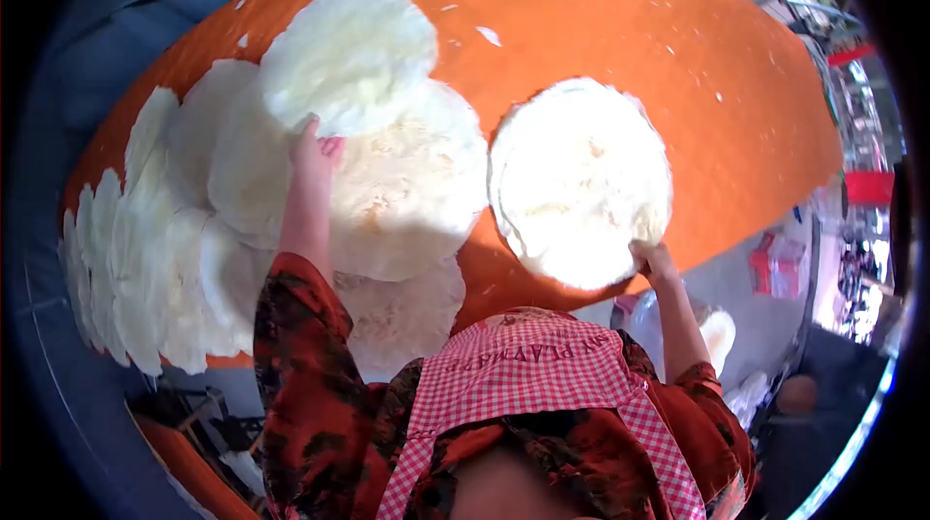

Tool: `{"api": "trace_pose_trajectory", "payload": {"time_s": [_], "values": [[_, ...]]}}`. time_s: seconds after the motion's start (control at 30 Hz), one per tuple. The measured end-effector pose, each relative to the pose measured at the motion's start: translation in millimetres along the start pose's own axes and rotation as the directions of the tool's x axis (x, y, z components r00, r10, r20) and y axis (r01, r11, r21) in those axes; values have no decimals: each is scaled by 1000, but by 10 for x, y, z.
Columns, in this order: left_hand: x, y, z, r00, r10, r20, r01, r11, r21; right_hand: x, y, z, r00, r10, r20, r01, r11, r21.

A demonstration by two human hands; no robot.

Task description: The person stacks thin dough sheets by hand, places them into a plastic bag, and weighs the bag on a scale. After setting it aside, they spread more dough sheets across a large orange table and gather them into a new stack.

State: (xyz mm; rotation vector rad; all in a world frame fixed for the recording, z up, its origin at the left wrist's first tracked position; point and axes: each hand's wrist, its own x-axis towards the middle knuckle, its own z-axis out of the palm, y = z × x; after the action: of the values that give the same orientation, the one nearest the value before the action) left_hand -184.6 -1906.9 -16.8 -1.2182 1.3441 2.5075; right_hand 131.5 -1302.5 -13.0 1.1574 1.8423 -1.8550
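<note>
My left hand (pixel 318 142) pinches the near edge of a thin round flatbread (pixel 351 55), which lies over other rounds at the upper left. Beneath it a larger flatbread (pixel 407 181) with light brown specks spreads out. On the right, my right hand (pixel 655 260) has its thumb on top of the near right edge of a stack of flatbreads (pixel 579 181), its fingers tucked under and partly hidden. How many rounds that hand grips I cannot tell.
Many overlapping flatbreads (pixel 174 268) fan along the left of the orange table (pixel 601 16). Small white scraps (pixel 489 35) dot its far part. Beyond the right edge, a red container (pixel 778 265) sits on the floor. A clear plastic bag (pixel 644 326) is near my right forearm.
</note>
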Motion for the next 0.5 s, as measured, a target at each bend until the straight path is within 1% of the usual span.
{"api": "trace_pose_trajectory", "payload": {"time_s": [0.03,0.07,0.1,0.13,0.17,0.2,0.23,0.27,0.3,0.33,0.37,0.4,0.43,0.47,0.5], "values": [[48,-8,14,1000,-25,3,25,1000,-3,-64,1,36,999,3,-55,-3,1000,0],[-24,35,19,996,-8,92,7,1000,7,-166,-62,95,996,20,-87,-25,998,-58],[-6,40,12,998,-12,67,10,1000,25,-304,-165,146,993,34,-116,-48,992,-113],[14,64,32,999,-9,43,7,999,38,-432,-287,160,983,82,-165,-129,946,-298],[42,95,67,1000,-1,18,0,999,44,-518,-298,187,913,-285,-291,81,827,-556],[-111,171,165,996,27,82,-30,999,34,-594,-283,228,722,-627,-291,188,583,-790],[-455,247,267,990,50,135,-54,998,25,-684,-276,286,459,-874,-161,169,264,-950],[-733,211,248,981,69,182,-73,997,17,-828,-378,458,607,-768,-204,347,487,-802],[-898,99,89,950,83,302,-89,996,7,-935,-418,718,766,-619,-172,476,726,-496],[-1106,-7,-90,901,100,422,-108,994,-6,-874,-313,906,854,-519,38,509,817,-270],[-1601,-134,-186,918,110,381,-118,993,-3,-1177,-597,1340,923,-283,259,301,953,-33],[-2113,-267,-324,932,117,344,-125,992,2,-1167,-594,1600,868,-131,478,81,989,124],[-2247,-508,-614,967,-24,253,30,999,-20,-1146,-604,1871,758,-103,644,-80,966,248],[-2031,-891,-1222,877,-170,449,198,980,-17,-1037,-570,2081,658,-65,751,-227,933,280],[-2215,-1093,-1406,904,-262,337,296,954,-52,-910,-577,2325,626,-58,777,-306,899,313]]}}
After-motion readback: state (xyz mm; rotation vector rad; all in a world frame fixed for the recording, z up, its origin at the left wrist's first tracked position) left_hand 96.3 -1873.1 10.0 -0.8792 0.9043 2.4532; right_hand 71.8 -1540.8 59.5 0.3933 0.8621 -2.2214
